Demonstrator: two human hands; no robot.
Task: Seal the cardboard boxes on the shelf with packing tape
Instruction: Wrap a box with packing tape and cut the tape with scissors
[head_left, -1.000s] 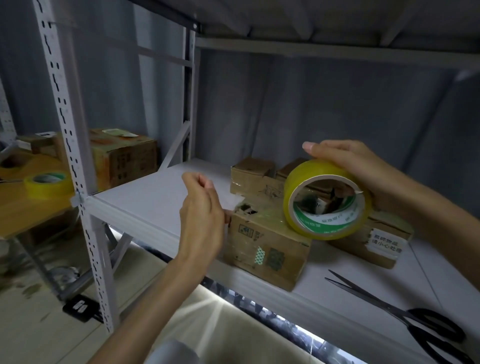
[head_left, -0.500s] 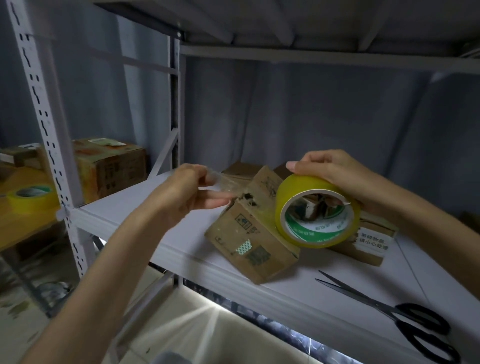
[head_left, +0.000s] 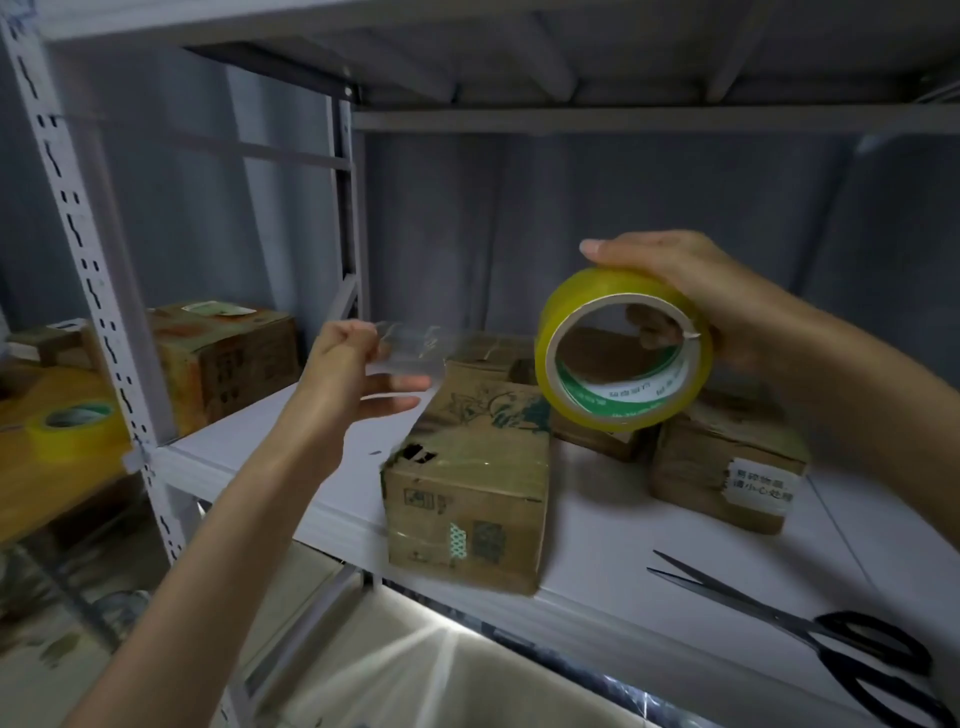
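Head: R hand (head_left: 691, 291) grips round yellow tape roll (head_left: 621, 353); L (head_left: 343, 379) pinches clear strip (head_left: 410, 348), prob.

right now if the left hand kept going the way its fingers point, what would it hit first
The left hand points rightward, pinching the pulled tape strip. Straight on, it would probably meet the tape roll in the right hand first, though depth is unclear.

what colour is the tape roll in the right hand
Translucent yellow, with a green and white printed core; the head view shows the tape roll held up in the right hand.
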